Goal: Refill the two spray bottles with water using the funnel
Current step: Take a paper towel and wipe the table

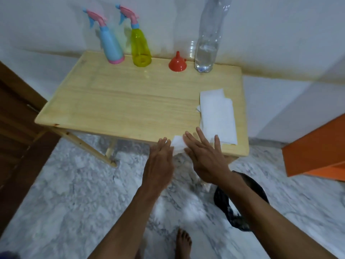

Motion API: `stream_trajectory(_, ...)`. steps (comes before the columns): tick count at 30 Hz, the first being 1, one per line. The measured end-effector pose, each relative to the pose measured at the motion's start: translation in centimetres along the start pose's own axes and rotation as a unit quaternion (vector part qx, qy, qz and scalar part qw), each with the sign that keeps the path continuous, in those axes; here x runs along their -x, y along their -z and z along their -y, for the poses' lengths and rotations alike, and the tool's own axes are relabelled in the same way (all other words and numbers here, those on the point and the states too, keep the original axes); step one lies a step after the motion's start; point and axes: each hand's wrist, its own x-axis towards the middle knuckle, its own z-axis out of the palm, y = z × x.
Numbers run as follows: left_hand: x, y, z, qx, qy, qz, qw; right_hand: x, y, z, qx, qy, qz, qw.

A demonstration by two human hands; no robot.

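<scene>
Two spray bottles stand at the back of the wooden table (115, 101). One is blue (111, 47) with a pink base, the other yellow (140, 48), and both have pink-and-blue trigger heads on. A red funnel (177, 63) sits mouth-down to their right. Beside it stands a tall clear plastic bottle (207, 43), water filling its lower part. My left hand (160, 159) and right hand (203, 156) hover flat at the table's front edge, fingers stretched out. A small white tissue (178, 144) lies between them and touches both. My thumbs are hidden.
A stack of white paper towels (217, 116) lies at the table's right front. An orange box (317, 146) stands on the marble floor to the right, and a brown door (16, 128) is on the left. A dark cloth (227, 206) lies by my bare foot (183, 242).
</scene>
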Motion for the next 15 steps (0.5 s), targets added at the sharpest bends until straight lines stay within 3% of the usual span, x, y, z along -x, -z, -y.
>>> stream_trajectory(3,1.8,3.1,-2.4,0.034,-0.003,-0.017,0.999,3.0,2.5,2.8,-0.193,-0.015,-0.085,0.977)
stream_trajectory(6,3.2,6.2,-4.9,0.069,-0.068,-0.062,0.993,5.8,5.1,5.5,-0.285,-0.043,-0.191,0.938)
stream_trajectory(10,5.0,9.8,-7.9,0.08,-0.102,-0.052,0.99,9.3,8.2,8.4,-0.327,-0.143,-0.288,0.889)
stream_trajectory(15,7.0,12.6,-10.4,0.123,-0.165,-0.023,0.978,13.7,10.2,11.1,-0.336,-0.187,-0.419,0.822)
